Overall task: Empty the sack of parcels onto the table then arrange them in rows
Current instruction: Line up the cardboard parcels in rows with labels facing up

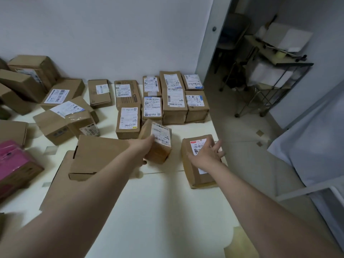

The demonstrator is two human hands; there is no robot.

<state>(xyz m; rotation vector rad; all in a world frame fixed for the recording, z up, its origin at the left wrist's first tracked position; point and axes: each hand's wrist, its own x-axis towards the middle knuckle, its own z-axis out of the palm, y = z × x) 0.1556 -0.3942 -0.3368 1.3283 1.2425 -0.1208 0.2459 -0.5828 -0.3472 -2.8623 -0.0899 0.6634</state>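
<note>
Cardboard parcels with white labels lie on a pale table (152, 202). At the far right corner several stand in neat rows (175, 101). My left hand (143, 146) grips a small brown parcel (158, 144), tilted and lifted just in front of those rows. My right hand (206, 153) rests with fingers spread on top of a flat parcel with a red-marked label (197, 174) near the table's right edge. A large plain box (96, 157) lies under my left forearm. No sack is in view.
Loose parcels are piled unevenly at the left (61, 108), with a pink-wrapped box (13, 162) at the left edge. A white wall backs the table. To the right are an open doorway, a wheeled metal cart (273, 75) and a covered bed (316, 146).
</note>
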